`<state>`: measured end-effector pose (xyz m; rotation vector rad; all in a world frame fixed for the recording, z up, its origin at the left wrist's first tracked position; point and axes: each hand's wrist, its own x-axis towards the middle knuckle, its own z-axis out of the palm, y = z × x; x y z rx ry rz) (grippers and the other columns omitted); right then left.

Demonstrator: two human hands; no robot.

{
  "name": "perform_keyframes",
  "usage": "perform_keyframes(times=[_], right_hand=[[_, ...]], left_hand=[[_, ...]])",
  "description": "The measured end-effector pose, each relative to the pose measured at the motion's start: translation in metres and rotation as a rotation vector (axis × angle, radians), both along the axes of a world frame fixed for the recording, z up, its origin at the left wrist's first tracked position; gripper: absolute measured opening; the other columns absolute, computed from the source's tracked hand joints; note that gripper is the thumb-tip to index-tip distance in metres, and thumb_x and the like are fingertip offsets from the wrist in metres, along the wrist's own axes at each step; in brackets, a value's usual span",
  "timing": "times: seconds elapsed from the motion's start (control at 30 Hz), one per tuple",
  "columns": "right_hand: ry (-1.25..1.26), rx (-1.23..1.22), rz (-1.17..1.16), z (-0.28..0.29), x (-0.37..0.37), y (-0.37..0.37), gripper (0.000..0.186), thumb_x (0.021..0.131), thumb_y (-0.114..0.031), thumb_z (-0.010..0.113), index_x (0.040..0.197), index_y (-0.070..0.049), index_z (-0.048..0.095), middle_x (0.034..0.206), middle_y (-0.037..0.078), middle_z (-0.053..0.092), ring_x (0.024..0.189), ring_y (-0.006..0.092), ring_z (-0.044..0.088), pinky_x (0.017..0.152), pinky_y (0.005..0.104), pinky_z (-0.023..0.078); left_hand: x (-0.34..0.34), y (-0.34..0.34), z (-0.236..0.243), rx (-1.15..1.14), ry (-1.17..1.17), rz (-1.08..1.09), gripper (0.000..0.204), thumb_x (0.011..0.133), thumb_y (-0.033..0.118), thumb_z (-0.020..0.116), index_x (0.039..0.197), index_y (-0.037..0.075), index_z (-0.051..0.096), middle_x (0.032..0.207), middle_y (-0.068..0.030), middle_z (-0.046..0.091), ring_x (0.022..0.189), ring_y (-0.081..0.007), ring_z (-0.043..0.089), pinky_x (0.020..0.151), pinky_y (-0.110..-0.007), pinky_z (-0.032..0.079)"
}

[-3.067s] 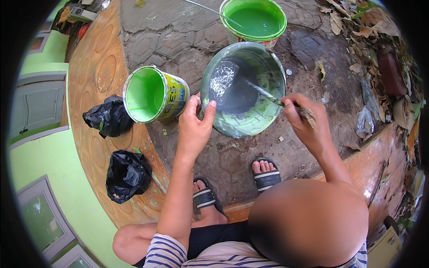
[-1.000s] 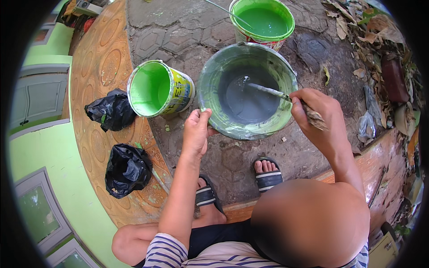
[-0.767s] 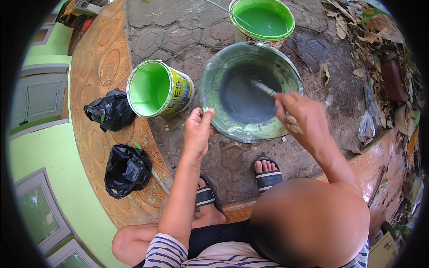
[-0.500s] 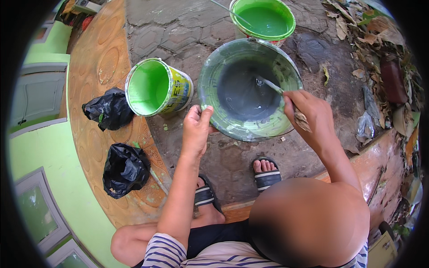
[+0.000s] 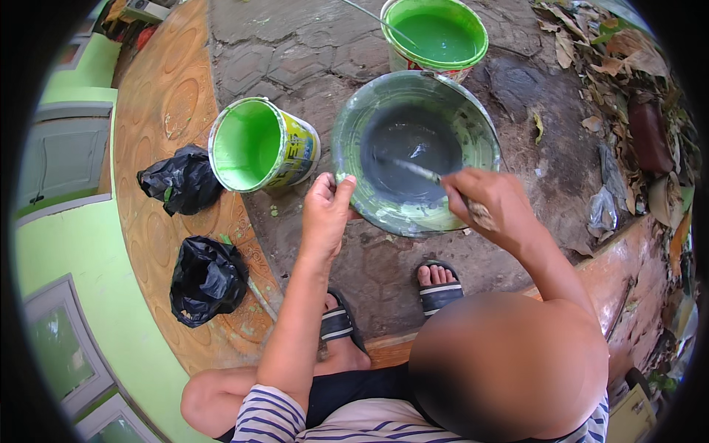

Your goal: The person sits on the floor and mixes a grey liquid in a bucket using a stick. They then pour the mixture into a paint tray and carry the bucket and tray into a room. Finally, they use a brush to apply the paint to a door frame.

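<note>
A wide, round basin, streaked with pale green, holds dark grey liquid. My left hand is closed on the basin's near-left rim, thumb on top and fingers underneath. Over the right side of the basin, my right hand is wrapped round a paint-smeared stick. Its far end dips into the liquid, tilted to the left, and its frayed near end sticks out below my fist. The submerged tip cannot be seen.
Left of the basin stands a bucket coated inside with bright green. Behind it, another bucket holds green paint and a thin rod. Two black plastic bags lie on the orange tiles. Dry leaves and litter line the right side.
My right hand has swung left and slightly down, sweeping the stick's dipped end leftward through the liquid. The basin has tipped and shifted slightly toward me; my left hand stays on its rim.
</note>
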<state>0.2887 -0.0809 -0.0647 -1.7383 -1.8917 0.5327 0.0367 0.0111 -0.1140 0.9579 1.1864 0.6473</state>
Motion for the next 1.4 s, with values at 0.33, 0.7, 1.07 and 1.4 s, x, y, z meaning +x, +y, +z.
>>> perform_keyframes(times=[0.33,0.7,1.07,1.4], right_hand=[[0.070,0.020,0.013,-0.004,0.002,0.000,0.008,0.086,-0.011,0.062,0.089,-0.004,0.064,0.082,0.014,0.065,0.073,0.0342,0.064,0.062,0.0425,0.051],[0.040,-0.030,0.006,0.008,0.006,-0.013,0.005,0.080,-0.009,0.063,0.084,-0.006,0.062,0.078,0.012,0.065,0.070,0.0350,0.064,0.061,0.0432,0.050],[0.070,0.074,-0.120,0.030,-0.002,0.032,0.012,0.086,-0.002,0.063,0.097,0.000,0.068,0.085,0.017,0.068,0.074,0.0321,0.067,0.067,0.0373,0.053],[0.080,0.120,-0.009,0.104,-0.005,0.115,0.012,0.086,-0.005,0.064,0.097,-0.002,0.067,0.084,0.014,0.067,0.070,0.0331,0.066,0.063,0.0382,0.053]], left_hand=[[0.001,0.001,0.005,0.041,0.022,-0.024,0.015,0.097,0.020,0.058,0.100,0.005,0.056,0.095,-0.0030,0.064,0.081,-0.0086,0.063,0.063,-0.026,0.055],[-0.003,0.006,0.013,0.146,0.134,-0.034,0.015,0.096,0.017,0.061,0.094,0.004,0.054,0.091,-0.0027,0.062,0.077,-0.0075,0.062,0.060,-0.026,0.055],[-0.004,0.031,0.056,0.250,0.114,0.049,0.015,0.095,0.017,0.063,0.092,0.005,0.055,0.084,0.0004,0.059,0.070,-0.0048,0.056,0.055,-0.022,0.046],[-0.035,0.074,0.115,0.280,0.207,0.061,0.016,0.095,0.017,0.064,0.095,0.003,0.055,0.089,-0.0007,0.060,0.075,-0.0051,0.056,0.058,-0.022,0.048]])
